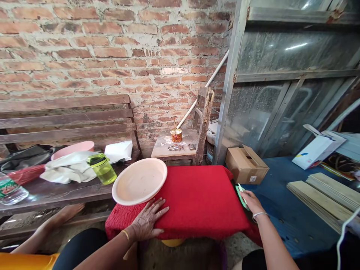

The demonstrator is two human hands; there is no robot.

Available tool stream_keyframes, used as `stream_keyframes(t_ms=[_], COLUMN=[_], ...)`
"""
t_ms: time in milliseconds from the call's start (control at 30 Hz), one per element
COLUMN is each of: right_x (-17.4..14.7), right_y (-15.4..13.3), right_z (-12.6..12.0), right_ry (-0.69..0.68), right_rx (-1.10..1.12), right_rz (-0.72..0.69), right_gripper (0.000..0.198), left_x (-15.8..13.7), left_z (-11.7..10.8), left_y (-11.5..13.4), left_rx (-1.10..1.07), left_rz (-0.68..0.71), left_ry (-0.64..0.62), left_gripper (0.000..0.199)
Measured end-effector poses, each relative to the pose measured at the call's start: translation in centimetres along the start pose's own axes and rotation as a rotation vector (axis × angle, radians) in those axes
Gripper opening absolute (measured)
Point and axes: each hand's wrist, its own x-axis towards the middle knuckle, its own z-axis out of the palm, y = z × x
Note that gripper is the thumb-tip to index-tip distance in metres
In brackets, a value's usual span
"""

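Observation:
My left hand (149, 219) lies flat on a red fuzzy cloth (199, 202), its fingers spread. Its fingertips are close to the lower rim of a pale, wide basin (140, 182); whether they touch is unclear. The cloth drapes over a low support that is mostly hidden. At the cloth's right edge, my right hand (252, 202) is closed round a brush (242, 195) with green bristles and a pale back. Some of the brush is hidden by the fingers.
A wooden bench (70, 197) on the left bears a green bottle (102, 169) and white bags. Behind the cloth, a wooden chair (160, 148) holds a decorated tin (176, 135) and padlocks. A cardboard box (246, 165) and stacked boards (315, 198) lie on a blue surface at right.

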Motion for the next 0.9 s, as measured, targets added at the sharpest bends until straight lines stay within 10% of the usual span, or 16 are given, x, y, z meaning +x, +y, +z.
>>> stream_keyframes(t_ms=[667, 900], right_x=[-3.6, -9.6], right_y=[-1.4, -6.5], right_z=[-1.8, 1.7], right_ry=[0.026, 0.017], right_rx=[-0.25, -0.432], right_rz=[0.045, -0.227], right_gripper=[0.053, 0.043], left_x=[0.5, -0.1], left_z=[-1.1, -0.6], left_y=[0.7, 0.4], left_rx=[-0.067, -0.05], left_rz=[-0.03, 0.007], left_ry=[-0.031, 0.082], left_gripper=[0.085, 0.083])
